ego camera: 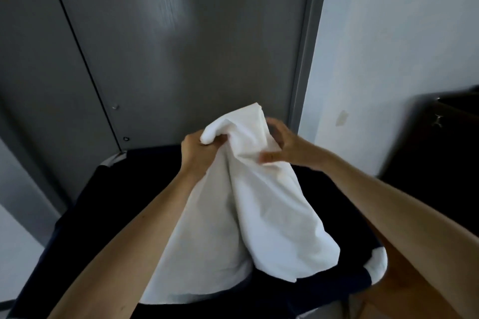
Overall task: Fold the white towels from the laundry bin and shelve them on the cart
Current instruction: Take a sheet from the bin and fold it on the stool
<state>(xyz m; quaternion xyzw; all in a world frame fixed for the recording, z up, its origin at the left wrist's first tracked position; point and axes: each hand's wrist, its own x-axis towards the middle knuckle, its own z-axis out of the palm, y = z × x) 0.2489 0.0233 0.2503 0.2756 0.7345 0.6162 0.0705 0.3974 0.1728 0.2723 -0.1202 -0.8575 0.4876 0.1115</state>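
The white towel (248, 202) hangs bunched between both hands, lifted over the dark laundry bin (85, 210) below them, its lower end trailing into the bin. The left hand (198, 149) is closed in a fist round a gathered top corner. The right hand (283, 149), just beside it, has fingers curled behind the cloth and thumb pressed on the near face, pinching a fold.

The towel looks soft, limp and light, creasing wherever it is held, so it should not slip, but it will not keep a shape unaided. It would likely handle best taken by two corners of one edge and shaken flat. Under the right forearm, another bit of white cloth (375, 264) shows in the bin. The cart is not in view.
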